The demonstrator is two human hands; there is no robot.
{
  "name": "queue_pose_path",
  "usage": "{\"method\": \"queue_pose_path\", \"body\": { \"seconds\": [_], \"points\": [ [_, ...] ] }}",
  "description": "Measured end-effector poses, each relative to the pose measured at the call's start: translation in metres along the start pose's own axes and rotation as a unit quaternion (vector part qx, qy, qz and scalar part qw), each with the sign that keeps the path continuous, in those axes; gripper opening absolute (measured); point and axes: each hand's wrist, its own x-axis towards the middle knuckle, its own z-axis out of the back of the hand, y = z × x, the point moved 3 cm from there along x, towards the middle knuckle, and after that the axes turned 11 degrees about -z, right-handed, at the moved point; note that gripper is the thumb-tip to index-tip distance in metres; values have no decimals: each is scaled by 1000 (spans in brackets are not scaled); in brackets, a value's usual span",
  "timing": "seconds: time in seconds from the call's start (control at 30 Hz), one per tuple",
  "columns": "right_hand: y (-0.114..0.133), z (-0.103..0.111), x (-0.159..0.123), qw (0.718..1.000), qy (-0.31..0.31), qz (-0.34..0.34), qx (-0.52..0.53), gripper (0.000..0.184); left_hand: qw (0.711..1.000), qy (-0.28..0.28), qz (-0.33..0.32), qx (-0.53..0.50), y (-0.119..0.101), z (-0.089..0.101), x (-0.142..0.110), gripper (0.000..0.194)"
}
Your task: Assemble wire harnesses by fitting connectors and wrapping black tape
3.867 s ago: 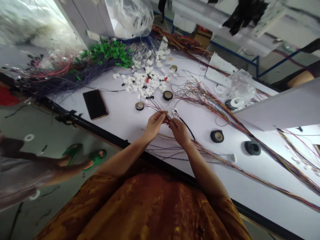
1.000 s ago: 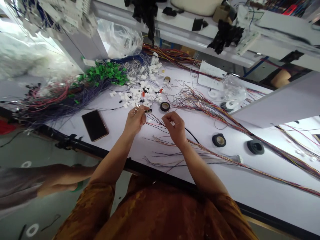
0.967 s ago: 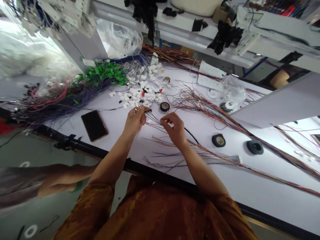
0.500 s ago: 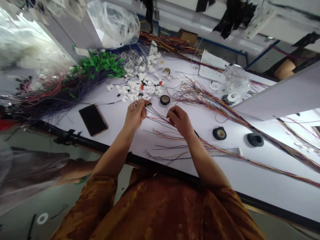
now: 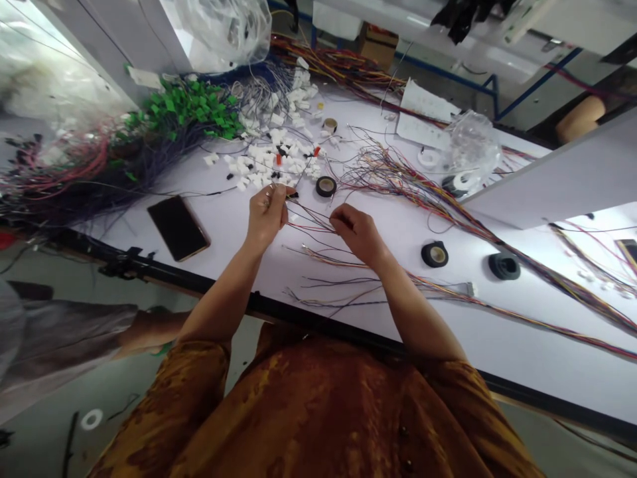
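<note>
My left hand (image 5: 267,216) is closed in a pinch around a small black connector (image 5: 293,195), whose end pokes out past the thumb. Thin dark and red wires (image 5: 312,218) run from it toward my right hand (image 5: 361,232). The right fingers are curled together on one of these wires; the fingertips partly hide it. Just beyond the gap between both hands lies a roll of black tape (image 5: 326,186). Nearer my body, a wire harness (image 5: 423,284) with loose ends and a pale connector (image 5: 470,289) lies under my right forearm.
White connectors (image 5: 259,166) and green connectors (image 5: 189,109) are heaped at the back left. A phone (image 5: 178,228) lies left of my hands. More black tape rolls (image 5: 434,253) sit to the right, before a long wire bundle (image 5: 478,229). A co-worker's arm (image 5: 154,332) shows at lower left.
The view has shifted slightly, so the tabletop things appear a little higher. My left hand keeps its pinch on the connector, and the right fingers remain curled at the wires.
</note>
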Motion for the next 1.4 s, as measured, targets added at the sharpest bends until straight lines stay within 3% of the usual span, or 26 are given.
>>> {"method": "queue_pose_path", "body": {
  "seconds": [0.1,0.37,0.57,0.73,0.8,0.9,1.17,1.4],
  "points": [
    [-9,9,1,997,47,-46,29,13,1000,-4,13,-2,1,-1,0,35],
    [-19,21,2,981,20,-123,149,10,999,7,41,-35,7,-9,0,32],
    [-14,27,2,995,56,-73,34,9,998,-9,59,-32,12,0,4,26],
    [-17,37,-2,995,36,-9,-96,14,999,-10,47,-15,20,2,4,33],
    [-22,40,-4,994,67,-13,-91,13,999,-4,37,-12,21,1,4,37],
    [-32,44,-4,989,115,-69,-55,13,999,-4,31,-20,21,-2,3,41],
    [-48,44,-4,984,95,-150,28,21,996,-33,39,-69,20,-9,0,38],
    [-59,44,-4,977,169,-133,-1,28,983,-64,58,-161,25,-6,2,37]
  ]
}}
